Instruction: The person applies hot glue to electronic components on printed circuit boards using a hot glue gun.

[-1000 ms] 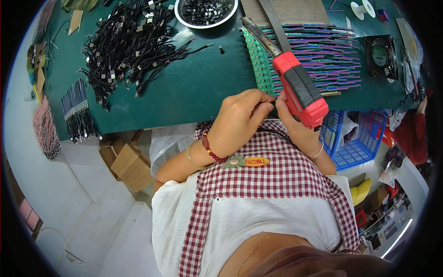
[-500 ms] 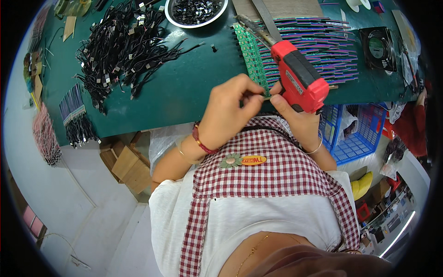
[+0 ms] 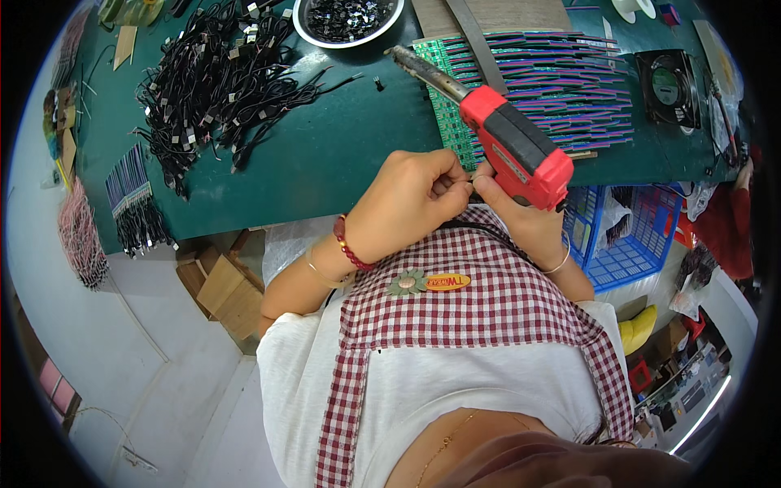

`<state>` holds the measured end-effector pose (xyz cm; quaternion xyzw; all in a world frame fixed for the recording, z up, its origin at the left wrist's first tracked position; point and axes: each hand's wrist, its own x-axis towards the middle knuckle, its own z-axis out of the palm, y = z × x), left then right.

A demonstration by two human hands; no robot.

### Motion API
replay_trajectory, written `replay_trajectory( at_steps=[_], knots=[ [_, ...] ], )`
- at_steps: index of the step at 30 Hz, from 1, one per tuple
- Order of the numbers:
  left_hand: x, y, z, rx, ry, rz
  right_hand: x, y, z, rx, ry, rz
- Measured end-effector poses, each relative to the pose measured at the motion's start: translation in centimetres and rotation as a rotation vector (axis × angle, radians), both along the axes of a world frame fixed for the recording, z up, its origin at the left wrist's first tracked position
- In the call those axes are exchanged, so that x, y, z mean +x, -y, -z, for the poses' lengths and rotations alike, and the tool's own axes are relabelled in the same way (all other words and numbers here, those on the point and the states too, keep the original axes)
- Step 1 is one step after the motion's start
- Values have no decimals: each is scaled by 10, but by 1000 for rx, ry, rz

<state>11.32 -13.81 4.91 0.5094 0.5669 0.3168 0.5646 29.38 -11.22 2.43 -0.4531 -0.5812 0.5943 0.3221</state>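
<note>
My left hand (image 3: 419, 195) is closed in a pinch, its fingertips meeting those of my right hand at the table's front edge. Something small and dark shows between the fingertips; its kind is too hidden to tell. My right hand (image 3: 529, 228) is closed around a red and black soldering gun (image 3: 521, 146), whose metal tip points up and to the left. Just beyond the fingertips lies a row of green circuit boards (image 3: 460, 122) with multicoloured wires (image 3: 553, 93) running off to the right. A thin black cable (image 3: 492, 231) crosses the checked apron below my hands.
A heap of black cables (image 3: 215, 89) covers the table's left part, beside a white bowl (image 3: 305, 32) of small black parts. A metal strip (image 3: 476, 49) lies across the boards. A small fan (image 3: 667, 88) stands right; a blue crate (image 3: 626, 260) sits below the edge.
The soldering gun's tip has swung left and down, away from over the metal strip. My left hand has shifted slightly nearer to me, its fingers still pinched.
</note>
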Motion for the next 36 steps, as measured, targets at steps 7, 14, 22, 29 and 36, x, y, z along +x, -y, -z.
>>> replay_trajectory(
  at_steps=[7, 14, 22, 29, 36],
  knots=[
    [-36, -31, 32, -321, 281, 6, 0, -7, -14, -64, -114, 78],
    [-55, -59, 53, -367, 202, 26, 44, 1, 5, -58, 2, 179],
    [-61, -70, 55, -371, 199, 117, 65, 10, 19, 60, -21, 43],
    [-61, -73, 56, -408, 187, 130, 74, 19, 24, 67, 5, -45],
    [-61, -75, 55, -432, 204, 113, 76, 21, 26, 33, 42, -101]
  ],
)
